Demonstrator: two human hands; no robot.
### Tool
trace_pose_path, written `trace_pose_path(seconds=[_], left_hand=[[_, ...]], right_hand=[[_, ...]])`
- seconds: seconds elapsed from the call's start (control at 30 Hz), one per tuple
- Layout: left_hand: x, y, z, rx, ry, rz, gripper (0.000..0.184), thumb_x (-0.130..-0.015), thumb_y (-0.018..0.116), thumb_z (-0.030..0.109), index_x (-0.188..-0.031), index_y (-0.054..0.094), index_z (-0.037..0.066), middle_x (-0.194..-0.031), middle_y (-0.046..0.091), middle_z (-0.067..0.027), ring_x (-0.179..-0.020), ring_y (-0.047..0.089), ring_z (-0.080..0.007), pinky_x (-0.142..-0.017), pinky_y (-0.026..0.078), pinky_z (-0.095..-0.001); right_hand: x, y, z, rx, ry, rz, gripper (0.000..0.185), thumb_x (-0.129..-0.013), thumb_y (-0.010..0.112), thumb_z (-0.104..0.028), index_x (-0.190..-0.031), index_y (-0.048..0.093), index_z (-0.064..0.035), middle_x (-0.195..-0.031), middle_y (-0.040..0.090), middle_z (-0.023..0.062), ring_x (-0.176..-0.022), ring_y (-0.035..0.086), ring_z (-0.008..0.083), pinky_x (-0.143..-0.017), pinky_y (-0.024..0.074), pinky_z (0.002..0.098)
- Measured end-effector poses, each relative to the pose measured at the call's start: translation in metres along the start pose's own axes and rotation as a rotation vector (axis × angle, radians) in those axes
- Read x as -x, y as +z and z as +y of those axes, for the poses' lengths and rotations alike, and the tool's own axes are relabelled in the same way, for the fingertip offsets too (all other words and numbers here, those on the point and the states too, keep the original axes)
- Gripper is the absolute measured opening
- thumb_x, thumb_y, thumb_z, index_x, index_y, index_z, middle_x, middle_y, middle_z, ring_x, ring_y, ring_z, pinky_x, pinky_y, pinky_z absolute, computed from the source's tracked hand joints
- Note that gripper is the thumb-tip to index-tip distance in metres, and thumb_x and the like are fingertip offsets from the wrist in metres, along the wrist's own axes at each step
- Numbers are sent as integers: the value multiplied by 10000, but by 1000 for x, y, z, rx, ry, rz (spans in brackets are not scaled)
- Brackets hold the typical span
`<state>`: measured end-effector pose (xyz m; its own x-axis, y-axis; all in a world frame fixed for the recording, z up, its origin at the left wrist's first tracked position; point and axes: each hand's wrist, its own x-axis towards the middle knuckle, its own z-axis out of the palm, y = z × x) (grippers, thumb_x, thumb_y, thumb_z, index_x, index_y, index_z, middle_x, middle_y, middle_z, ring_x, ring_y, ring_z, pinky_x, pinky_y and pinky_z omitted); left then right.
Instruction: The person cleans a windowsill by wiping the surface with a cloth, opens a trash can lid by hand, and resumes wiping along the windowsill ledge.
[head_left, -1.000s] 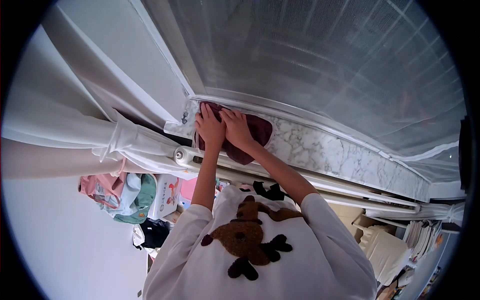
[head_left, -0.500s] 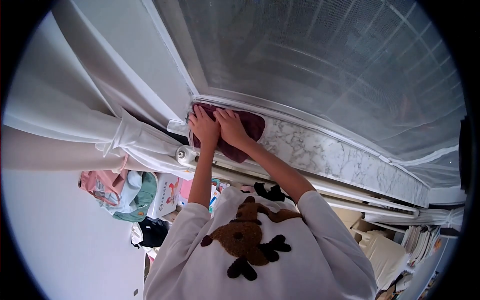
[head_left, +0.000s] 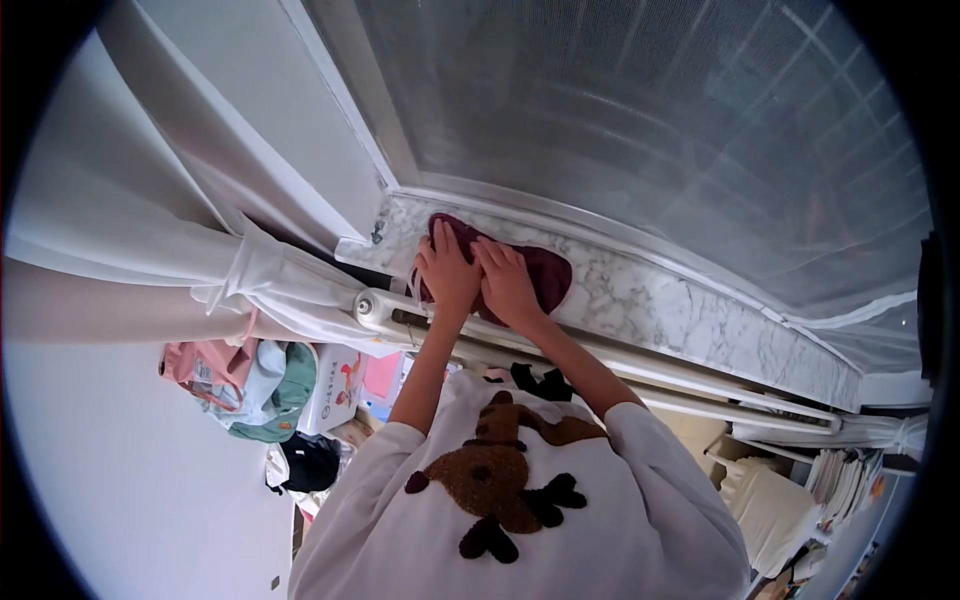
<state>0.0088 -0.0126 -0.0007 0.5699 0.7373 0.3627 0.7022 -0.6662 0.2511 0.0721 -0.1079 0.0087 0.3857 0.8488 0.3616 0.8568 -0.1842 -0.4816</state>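
A dark maroon cloth (head_left: 550, 279) lies spread on the white marbled windowsill (head_left: 640, 305). My left hand (head_left: 447, 268) rests flat on its left part, fingers stretched toward the window. Close beside it, my right hand (head_left: 506, 280) presses on the middle of the cloth, also with extended fingers. Both palms face down and hide part of the fabric. Some of the cloth hangs over the sill's front edge, near the white radiator pipe.
A window with a mesh screen (head_left: 640, 130) rises behind the sill. White curtains (head_left: 270, 270) are tied at the left. The radiator (head_left: 375, 308) runs below the sill. Bags (head_left: 285, 385) hang at lower left, and a stack of books or papers (head_left: 840, 485) stands at lower right.
Both hands and the maroon cloth have slid right along the sill, away from the left corner. The marble at that corner now shows.
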Motion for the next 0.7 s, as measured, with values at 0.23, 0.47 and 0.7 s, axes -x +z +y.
trace_pose_path(seconds=[0.23, 0.47, 0.7], left_hand=[[-7, 10, 12, 14, 103, 75, 604, -776, 551, 376, -1245, 465, 7, -1327, 427, -71, -1156, 368, -314, -921, 298, -437], [-19, 9, 3, 59, 42, 1, 567, -778, 555, 352, -1238, 472, 32, -1311, 431, -92, -1178, 351, -340, -934, 283, -452], [-17, 5, 8, 45, 41, 36, 565, -765, 566, 354, -1224, 488, 34, -1263, 458, -120, -1173, 360, -338, -943, 273, -468]], right_hand=[[4, -7, 6, 26, 56, 73, 507, -724, 534, -33, -1224, 451, -36, -1282, 438, 117, -1176, 392, 289, -976, 310, 407], [-21, 7, 13, 105, 18, 56, 456, -747, 550, -76, -1196, 480, -30, -1287, 445, 137, -1213, 382, 291, -1006, 295, 406], [-13, -3, 13, 112, -22, 56, 455, -766, 546, -108, -1209, 469, -38, -1303, 433, 149, -1226, 378, 293, -1033, 272, 417]])
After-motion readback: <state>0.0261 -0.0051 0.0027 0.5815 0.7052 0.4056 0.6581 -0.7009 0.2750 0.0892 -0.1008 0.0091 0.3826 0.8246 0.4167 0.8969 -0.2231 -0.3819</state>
